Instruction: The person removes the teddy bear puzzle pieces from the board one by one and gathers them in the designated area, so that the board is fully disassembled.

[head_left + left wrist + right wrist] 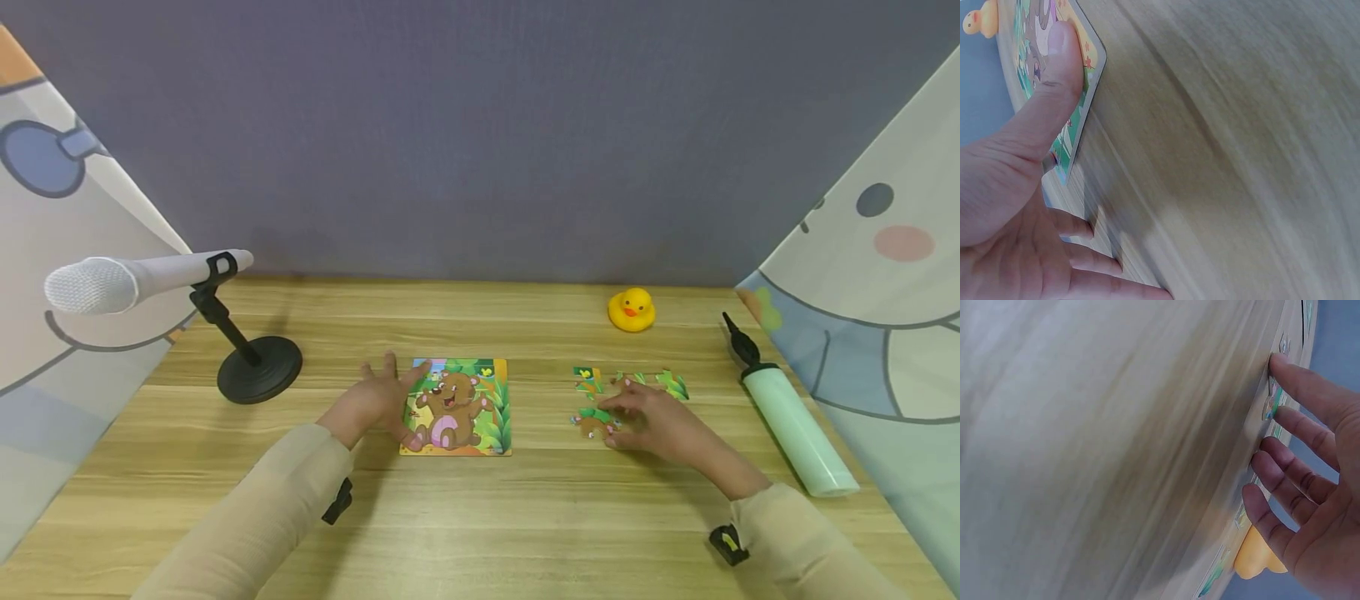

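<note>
A square bear puzzle board point(457, 408) lies flat on the table, its picture showing a brown bear among green leaves. My left hand point(378, 404) rests at its left side with fingers spread; in the left wrist view the thumb point(1065, 59) lies on the board near a corner. Further right, my right hand point(656, 421) has thumb and index finger pinching the edges of a brown-and-green puzzle piece point(592, 423) low on the table. The other right fingers are bent loosely. More puzzle pieces point(588, 377) lie just beyond it, partly hidden by the hand.
A white microphone point(142, 282) on a black round stand point(260, 369) stands at the left. A yellow rubber duck point(632, 310) sits behind the loose pieces. At the right lies a pale green hand pump point(798, 429). A grey partition point(480, 142) borders the table's back.
</note>
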The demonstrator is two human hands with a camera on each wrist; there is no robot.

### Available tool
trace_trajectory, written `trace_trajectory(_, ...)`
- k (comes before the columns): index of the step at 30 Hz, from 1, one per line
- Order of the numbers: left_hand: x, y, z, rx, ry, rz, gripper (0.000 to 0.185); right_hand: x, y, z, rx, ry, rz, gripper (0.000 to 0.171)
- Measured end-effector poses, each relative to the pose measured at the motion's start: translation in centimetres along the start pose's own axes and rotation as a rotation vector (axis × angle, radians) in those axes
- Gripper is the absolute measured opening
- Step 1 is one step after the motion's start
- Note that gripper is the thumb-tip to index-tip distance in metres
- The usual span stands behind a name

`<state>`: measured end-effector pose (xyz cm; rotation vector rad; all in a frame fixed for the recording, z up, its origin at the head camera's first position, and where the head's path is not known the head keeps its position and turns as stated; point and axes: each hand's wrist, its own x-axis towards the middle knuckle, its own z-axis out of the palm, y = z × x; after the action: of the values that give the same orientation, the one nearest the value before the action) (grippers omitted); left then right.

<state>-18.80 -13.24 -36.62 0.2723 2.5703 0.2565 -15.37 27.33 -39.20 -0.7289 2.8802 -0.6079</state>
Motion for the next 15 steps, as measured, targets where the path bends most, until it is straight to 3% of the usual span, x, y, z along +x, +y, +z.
trace_trajectory(7, -0.2, 0.1, -0.1, 0.023, 0.011, 0.010, 0.130, 0.2, -0.1, -0.6, 0.033, -0.041, -0.021, 0.045)
trace_trajectory(15, -0.2, 0.1, -0.1, 0.027, 0.007, 0.005, 0.131, 2.4, -1.6, -1.1, 0.148, -0.005, -0.028, 0.043)
